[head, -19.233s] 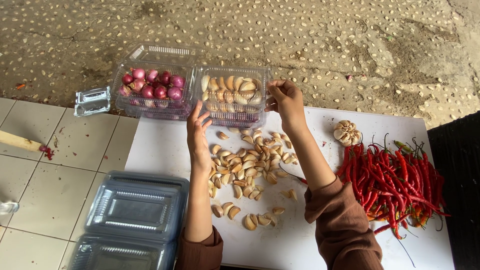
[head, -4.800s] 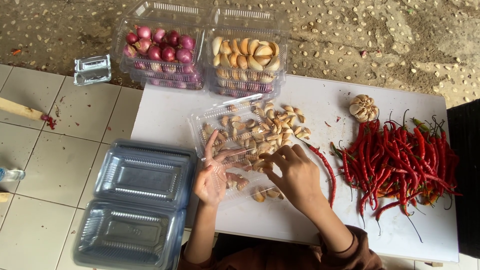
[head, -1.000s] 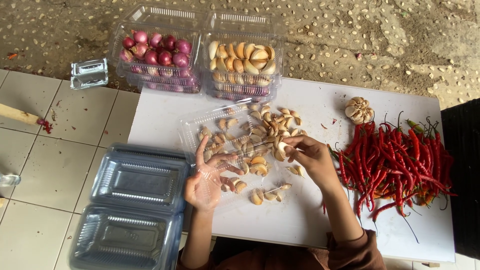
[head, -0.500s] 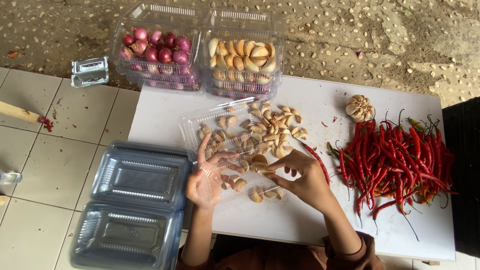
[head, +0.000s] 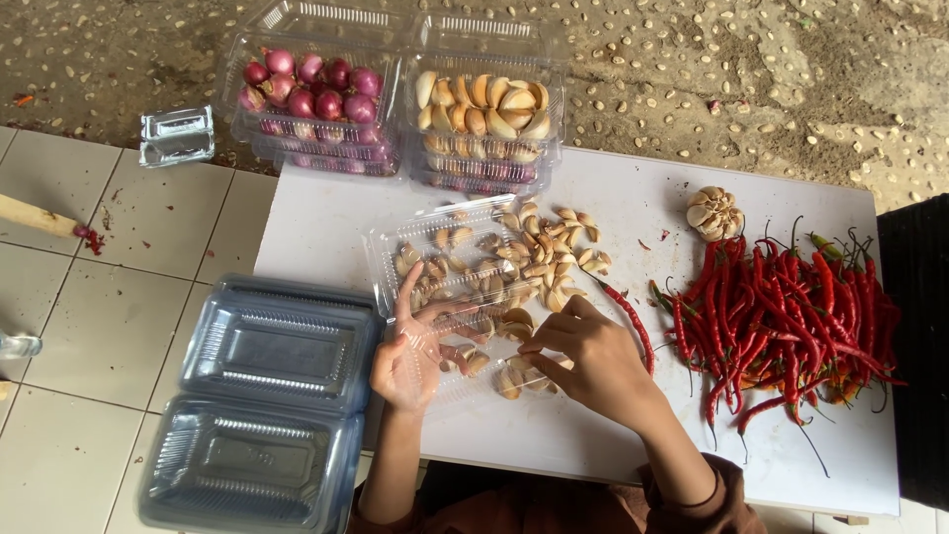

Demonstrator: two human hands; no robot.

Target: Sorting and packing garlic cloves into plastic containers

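My left hand (head: 407, 351) holds the near edge of an open clear plastic clamshell box (head: 447, 259) lying on the white board (head: 326, 222). Garlic cloves (head: 539, 259) lie heaped in and beside the box. My right hand (head: 585, 354) is closed around a few cloves at the near side of the heap, next to the box's front part. A lone red chilli (head: 631, 318) lies just right of that hand.
Two filled clear boxes stand at the board's far edge: shallots (head: 314, 87) and garlic cloves (head: 484, 104). A garlic bulb (head: 714, 212) and a pile of red chillies (head: 791, 316) lie right. Stacked empty clear boxes (head: 262, 405) sit on the tiled floor at left.
My right hand has drawn back from the middle of the clove heap toward me, down to the cloves at the box's near side. My left hand has stayed on the box.
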